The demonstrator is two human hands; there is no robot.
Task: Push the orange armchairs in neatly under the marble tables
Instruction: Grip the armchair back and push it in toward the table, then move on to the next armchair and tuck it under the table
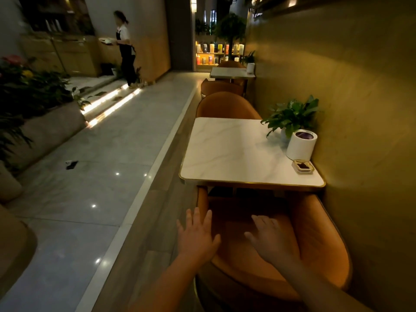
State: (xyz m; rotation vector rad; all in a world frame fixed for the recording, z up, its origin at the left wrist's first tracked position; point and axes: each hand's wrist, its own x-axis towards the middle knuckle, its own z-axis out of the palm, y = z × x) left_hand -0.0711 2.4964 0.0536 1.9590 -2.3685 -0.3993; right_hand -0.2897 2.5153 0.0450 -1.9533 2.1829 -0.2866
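An orange armchair (319, 248) stands right in front of me, its seat partly under the near white marble table (227, 154). My left hand (197, 237) hovers flat with spread fingers over the chair's left rim. My right hand (270, 239) is spread above the seat back, holding nothing. Whether either hand touches the chair is unclear. A second orange armchair (227, 104) sits at the far side of this table. Farther off, another armchair (221, 87) faces a second marble table (229, 73).
A potted plant (292, 115), a white cylinder (301, 145) and a small ashtray (302, 166) sit on the near table by the right wall. A tiled aisle (101, 165) runs along the left, edged by planters (33, 91). A person (126, 48) stands on lit steps far back.
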